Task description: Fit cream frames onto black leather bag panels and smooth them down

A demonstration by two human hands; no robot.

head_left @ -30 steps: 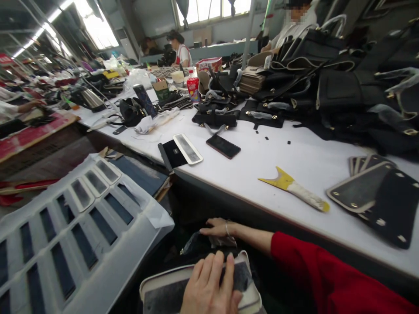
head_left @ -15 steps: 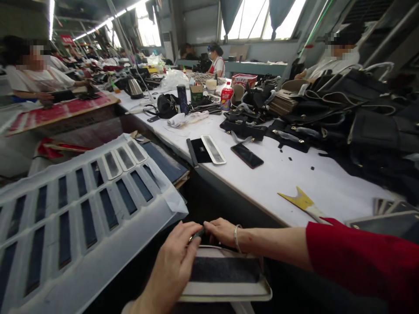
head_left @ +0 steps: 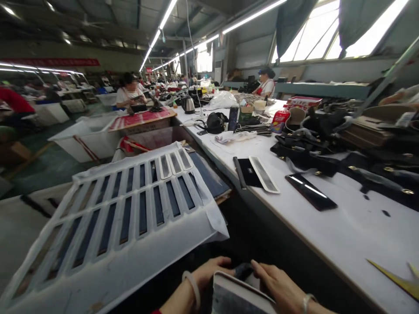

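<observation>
Low in the view, a pale-rimmed panel with a dark grey middle (head_left: pixel 240 300) is tilted between my hands. My left hand (head_left: pixel 211 271), with a pale bangle at the wrist, curls around its far left side; the panel hides part of the fingers. My right hand (head_left: pixel 278 283) is closed at the panel's right edge, its fingertips on a dark strip or flap (head_left: pixel 244 271) at the far edge. Whether that dark piece is joined to the panel I cannot tell. Leftward lies a white slotted sheet (head_left: pixel 193 231), with several pale-framed grey strips (head_left: pixel 175 162) in its upper slots.
To the right runs a white worktable (head_left: pixel 294 226) with a phone (head_left: pixel 310 192), a black piece beside a pale-framed strip (head_left: pixel 264 174), and a yellow pointed piece (head_left: pixel 394 279). Black bag parts (head_left: pixel 307 152) are heaped farther back. Co-workers sit beyond.
The view has swung left and up. The panel has turned from lying broadside to standing more upright, and my hands have come to either side of it.
</observation>
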